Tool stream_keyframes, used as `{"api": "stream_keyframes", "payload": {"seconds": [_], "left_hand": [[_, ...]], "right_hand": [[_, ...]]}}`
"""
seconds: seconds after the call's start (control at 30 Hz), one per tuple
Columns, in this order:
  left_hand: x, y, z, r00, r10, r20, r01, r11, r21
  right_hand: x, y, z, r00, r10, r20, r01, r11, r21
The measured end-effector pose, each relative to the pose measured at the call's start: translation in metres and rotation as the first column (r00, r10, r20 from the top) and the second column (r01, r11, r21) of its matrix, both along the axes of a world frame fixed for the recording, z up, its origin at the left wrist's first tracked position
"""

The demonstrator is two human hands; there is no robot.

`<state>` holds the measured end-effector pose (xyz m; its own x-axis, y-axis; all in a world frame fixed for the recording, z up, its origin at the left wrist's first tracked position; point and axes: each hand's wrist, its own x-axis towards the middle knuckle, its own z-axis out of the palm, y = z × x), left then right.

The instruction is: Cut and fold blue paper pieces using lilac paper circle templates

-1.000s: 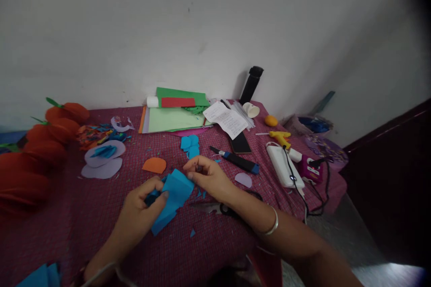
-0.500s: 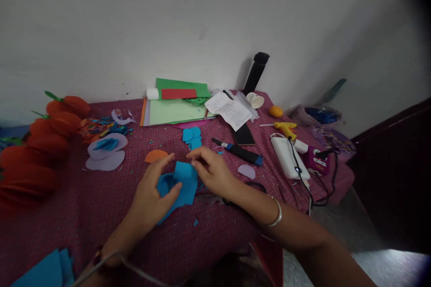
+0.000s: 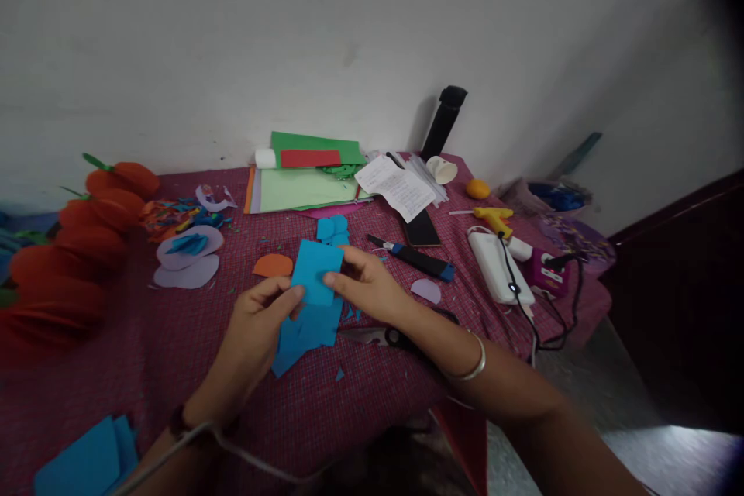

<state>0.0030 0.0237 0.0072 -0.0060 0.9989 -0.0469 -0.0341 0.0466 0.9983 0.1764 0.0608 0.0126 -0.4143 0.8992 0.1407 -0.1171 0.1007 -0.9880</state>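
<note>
The left hand point(image 3: 256, 325) and the right hand point(image 3: 366, 287) hold together one blue paper point(image 3: 311, 302) just above the bench point(image 3: 145, 356), near the middle of its front edge. The grip of the left hand is clenched on the left side of the paper, thumb on top. The grip of the right hand pinches the right side, fingertips on the upper fold. The lower part of the paper hangs down toward the cloth.

Scissors point(image 3: 377, 337) lie on the bench just under the right wrist. An orange piece point(image 3: 273, 266) lies just beyond the left hand, and small blue pieces point(image 3: 332, 230) lie beyond the paper. A dark pen point(image 3: 415, 258) lies near the right hand. A stack of sheets point(image 3: 302, 186) is at the back edge, and a glue gun point(image 3: 491, 217) is toward the right edge.
</note>
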Motion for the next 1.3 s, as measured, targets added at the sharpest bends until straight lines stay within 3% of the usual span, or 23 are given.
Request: {"api": "stream_keyframes", "payload": {"seconds": [0.07, 0.13, 0.23, 0.3, 0.37, 0.43, 0.6, 0.77, 0.87, 1.07, 1.3], "left_hand": [[-0.003, -0.004, -0.002, 0.998, -0.062, 0.002, 0.062, 0.996, 0.061], [-0.009, -0.008, -0.002, 0.987, -0.108, -0.116, 0.131, 0.969, 0.209], [-0.017, -0.011, 0.001, 0.901, -0.02, -0.433, 0.23, 0.868, 0.441], [-0.019, -0.01, 0.003, 0.837, 0.051, -0.546, 0.281, 0.815, 0.507], [-0.019, -0.009, 0.005, 0.821, 0.039, -0.569, 0.301, 0.818, 0.491], [-0.018, -0.008, 0.007, 0.849, 0.002, -0.528, 0.268, 0.86, 0.435], [-0.012, -0.011, 0.006, 0.934, 0.047, -0.353, 0.071, 0.947, 0.314], [-0.005, -0.012, 0.0, 0.981, 0.14, -0.133, -0.112, 0.974, 0.197], [-0.002, -0.011, -0.001, 0.983, 0.174, -0.065, -0.162, 0.973, 0.163], [-0.002, -0.014, 0.0, 0.966, 0.21, -0.152, -0.177, 0.962, 0.21], [0.002, -0.018, -0.006, 0.924, 0.257, -0.284, -0.174, 0.942, 0.287]], "right_hand": [[-0.001, 0.002, -0.005, 1.0, -0.002, -0.02, 0.0, 0.992, -0.123], [0.0, 0.003, -0.008, 0.996, 0.005, -0.09, -0.028, 0.967, -0.253], [0.004, 0.003, -0.01, 0.983, 0.083, -0.164, -0.14, 0.916, -0.375], [0.006, 0.002, -0.01, 0.972, 0.178, -0.157, -0.227, 0.89, -0.395], [0.006, 0.0, -0.009, 0.955, 0.273, -0.12, -0.298, 0.873, -0.385], [0.006, -0.002, -0.006, 0.946, 0.32, -0.046, -0.315, 0.881, -0.354], [0.002, -0.009, -0.001, 0.98, 0.159, 0.122, -0.137, 0.976, -0.169], [0.0, -0.013, -0.003, 0.977, 0.118, 0.179, -0.102, 0.99, -0.093], [-0.002, -0.015, -0.004, 0.978, 0.101, 0.181, -0.088, 0.993, -0.079], [-0.006, -0.014, -0.003, 0.993, -0.091, -0.076, 0.087, 0.995, -0.055], [-0.011, -0.014, -0.004, 0.986, -0.146, -0.075, 0.141, 0.988, -0.062]]}}
